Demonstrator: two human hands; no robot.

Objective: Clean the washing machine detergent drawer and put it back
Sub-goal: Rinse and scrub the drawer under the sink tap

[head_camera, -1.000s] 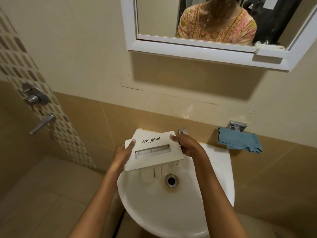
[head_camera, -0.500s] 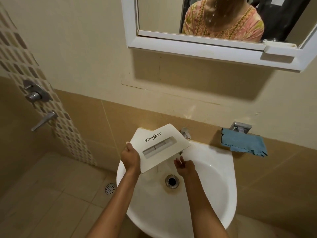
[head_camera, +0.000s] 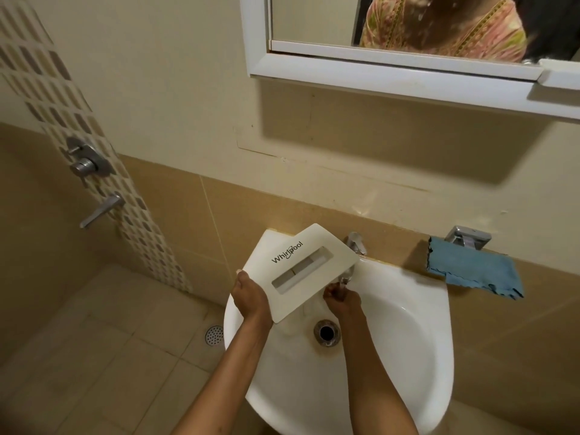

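The white detergent drawer [head_camera: 301, 271], its Whirlpool front panel facing up, tilts over the left part of the white basin [head_camera: 408, 340]. My left hand [head_camera: 251, 298] grips the panel's lower left edge. My right hand [head_camera: 342, 299] is under the tap spout [head_camera: 346, 276], just right of the panel, with water running onto its curled fingers; it seems to hold nothing. The drawer's compartments are mostly hidden beneath the panel.
The tap handle [head_camera: 356, 241] stands at the basin's back rim. A blue cloth [head_camera: 474, 273] hangs on a wall holder to the right. The drain [head_camera: 326, 332] lies in the basin's middle. Shower fittings [head_camera: 86, 161] are on the left wall, a mirror [head_camera: 408, 23] above.
My right hand let go of the drawer's right edge and moved down under the tap. My left hand alone now holds the drawer, which has tilted with its right end raised.
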